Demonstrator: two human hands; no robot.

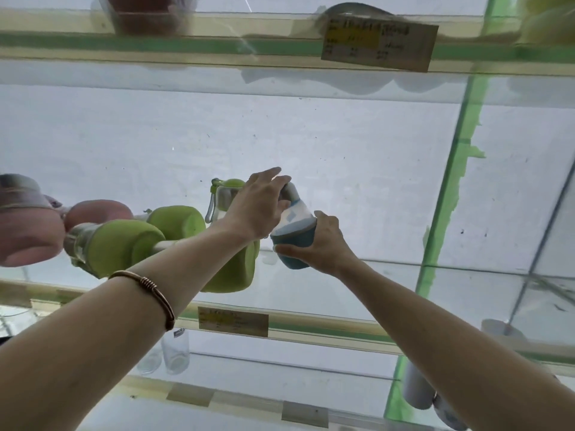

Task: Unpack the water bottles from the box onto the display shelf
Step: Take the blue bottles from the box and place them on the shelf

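From the head camera, you have the blue bottle (294, 231) in both hands, up in front of the white back wall of the glass shelf (404, 265). Your right hand (323, 244) wraps its lower blue sleeve from the right and underneath, fingers curled round it. Your left hand (258, 209) comes over the grey cap, fingers bent on top; it sits higher and further in. The bottle's long axis runs nearly upright, cap leaning a little to the left, base just above the shelf level.

Directly left, nearly touching your left wrist, stands a green bottle (230, 269), with more green bottles (124, 244) and pink ones (28, 234) in a row beyond. To the right the shelf is bare glass up to the green upright (448, 213), so that looks the side to set it down.
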